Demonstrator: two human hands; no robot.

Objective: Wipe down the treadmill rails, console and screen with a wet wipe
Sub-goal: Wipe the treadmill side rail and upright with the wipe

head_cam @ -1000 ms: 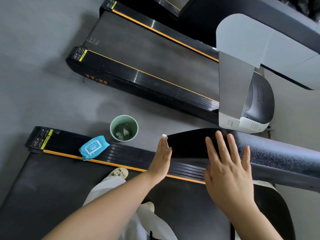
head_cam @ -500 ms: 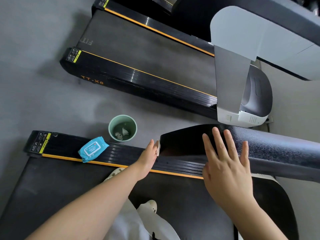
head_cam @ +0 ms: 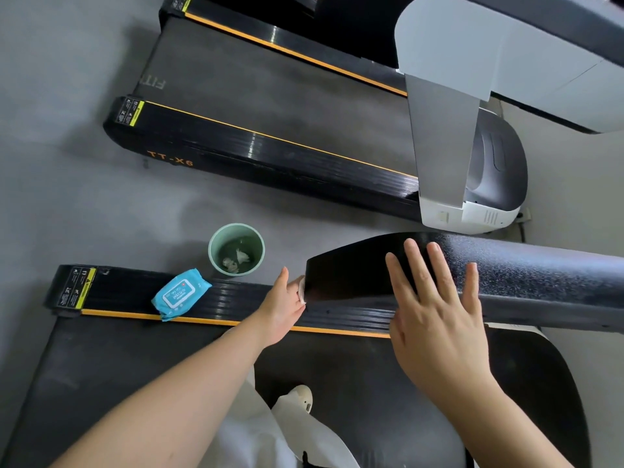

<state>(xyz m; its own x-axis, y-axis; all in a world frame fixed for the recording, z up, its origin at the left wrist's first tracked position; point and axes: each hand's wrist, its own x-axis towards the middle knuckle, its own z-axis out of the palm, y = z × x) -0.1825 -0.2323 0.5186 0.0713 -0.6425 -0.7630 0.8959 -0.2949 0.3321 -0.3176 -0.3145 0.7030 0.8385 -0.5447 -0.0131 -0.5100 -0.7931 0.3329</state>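
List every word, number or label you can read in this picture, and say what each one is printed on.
"TT-X6": orange, on the side rail of the far treadmill.
"FIT...": faint, cut off, on its belt.
Wipes pack label: too small to read.
Yellow warning stickers on both treadmills' rail ends: too small to read.

My handrail (head_cam: 526,265) looks speckled, matt black and grainy. The side rail (head_cam: 256,298) is glossy ribbed black plastic, the belt (head_cam: 135,359) dull rubber, the wipe pack (head_cam: 180,293) shiny blue film, the cup (head_cam: 236,248) smooth green plastic.
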